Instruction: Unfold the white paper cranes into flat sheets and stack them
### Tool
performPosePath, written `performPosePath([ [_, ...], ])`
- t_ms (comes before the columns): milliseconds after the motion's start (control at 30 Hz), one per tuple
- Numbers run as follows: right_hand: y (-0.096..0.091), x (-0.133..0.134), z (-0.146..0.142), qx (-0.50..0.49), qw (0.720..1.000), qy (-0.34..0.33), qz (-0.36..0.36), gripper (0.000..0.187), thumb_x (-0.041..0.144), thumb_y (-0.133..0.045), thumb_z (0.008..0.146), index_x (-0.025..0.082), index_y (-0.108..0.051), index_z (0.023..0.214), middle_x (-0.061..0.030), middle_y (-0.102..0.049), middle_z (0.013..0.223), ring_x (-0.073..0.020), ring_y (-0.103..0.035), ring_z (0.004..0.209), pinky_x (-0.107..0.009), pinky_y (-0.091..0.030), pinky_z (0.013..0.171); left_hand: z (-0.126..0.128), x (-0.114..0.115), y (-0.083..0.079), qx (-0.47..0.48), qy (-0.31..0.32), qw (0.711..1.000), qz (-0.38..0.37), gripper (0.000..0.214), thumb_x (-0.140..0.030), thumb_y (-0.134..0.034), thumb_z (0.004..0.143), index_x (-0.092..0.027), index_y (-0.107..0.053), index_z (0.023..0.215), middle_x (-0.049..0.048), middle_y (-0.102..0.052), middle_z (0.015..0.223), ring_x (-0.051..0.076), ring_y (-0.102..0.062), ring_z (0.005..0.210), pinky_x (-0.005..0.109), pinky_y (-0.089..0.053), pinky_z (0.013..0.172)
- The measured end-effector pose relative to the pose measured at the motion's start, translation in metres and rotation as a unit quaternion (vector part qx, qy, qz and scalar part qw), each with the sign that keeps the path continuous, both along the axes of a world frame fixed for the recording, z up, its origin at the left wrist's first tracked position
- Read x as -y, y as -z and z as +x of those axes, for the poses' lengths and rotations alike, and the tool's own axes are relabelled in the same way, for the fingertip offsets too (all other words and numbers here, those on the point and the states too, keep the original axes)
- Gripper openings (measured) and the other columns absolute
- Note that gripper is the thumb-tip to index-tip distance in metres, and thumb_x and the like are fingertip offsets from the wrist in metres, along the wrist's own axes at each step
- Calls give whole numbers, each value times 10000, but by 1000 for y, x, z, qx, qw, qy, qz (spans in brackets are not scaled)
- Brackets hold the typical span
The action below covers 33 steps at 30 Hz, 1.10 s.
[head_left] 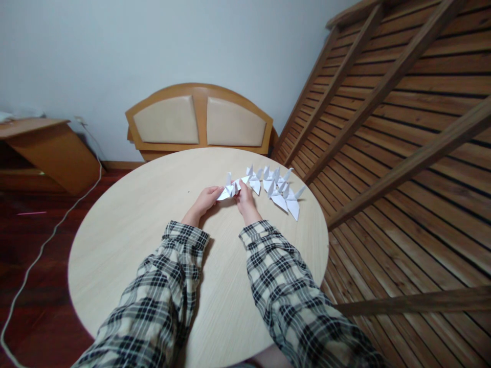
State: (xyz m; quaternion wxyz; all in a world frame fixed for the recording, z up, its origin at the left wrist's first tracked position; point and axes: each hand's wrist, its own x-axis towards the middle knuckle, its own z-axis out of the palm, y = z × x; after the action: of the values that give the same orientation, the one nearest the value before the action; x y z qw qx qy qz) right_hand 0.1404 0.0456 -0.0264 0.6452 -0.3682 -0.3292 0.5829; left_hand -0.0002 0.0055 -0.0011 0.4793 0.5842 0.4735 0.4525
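A white folded paper crane point(229, 190) is held between my two hands over the far half of the round table point(126, 240). My left hand point(206, 201) pinches the wing at its left side. At the other side, my right hand point(246, 198) grips the crane with fingers closed, partly covering its right wing. Just to the right of that hand, several finished paper cranes point(272, 176) stand close together on the tabletop, wings spread. One crane point(293, 203) sits nearest the table's right edge.
Behind the table stands a wooden headboard point(201, 117) with two cream panels. A slatted wooden frame point(387, 153) leans along the right side. At left are a wooden desk point(57, 148) and a white cable point(51, 239) across the dark red floor.
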Motion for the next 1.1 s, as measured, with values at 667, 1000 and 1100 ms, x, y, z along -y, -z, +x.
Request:
performPosePath([
  [667,-1,-2,-3,-8,1000,15,-23,324,433,-479,924,197,-699,900,-81,-753,895,-186,-665,761,-310,-492,715,3,0,2,-33,-64,997,36,347,-463,-572,835,-167,-597,657,-12,-492,515,107,-395,455,256,-272,457],
  [1000,-6,1,1,12,1000,-19,-20,327,400,-465,934,195,-691,814,-55,-732,780,-199,-660,756,-307,-485,682,1,1,-2,-4,-24,1000,-4,307,-419,-601,840,-178,-600,650,-2,-487,526,106,-372,447,275,-252,454],
  [1100,-7,3,3,15,999,-41,-17,310,400,-490,929,189,-684,810,-53,-723,758,-203,-654,746,-314,-485,674,0,2,-3,1,-14,1000,-17,308,-415,-605,839,-182,-590,638,-7,-472,523,100,-354,436,277,-233,449],
])
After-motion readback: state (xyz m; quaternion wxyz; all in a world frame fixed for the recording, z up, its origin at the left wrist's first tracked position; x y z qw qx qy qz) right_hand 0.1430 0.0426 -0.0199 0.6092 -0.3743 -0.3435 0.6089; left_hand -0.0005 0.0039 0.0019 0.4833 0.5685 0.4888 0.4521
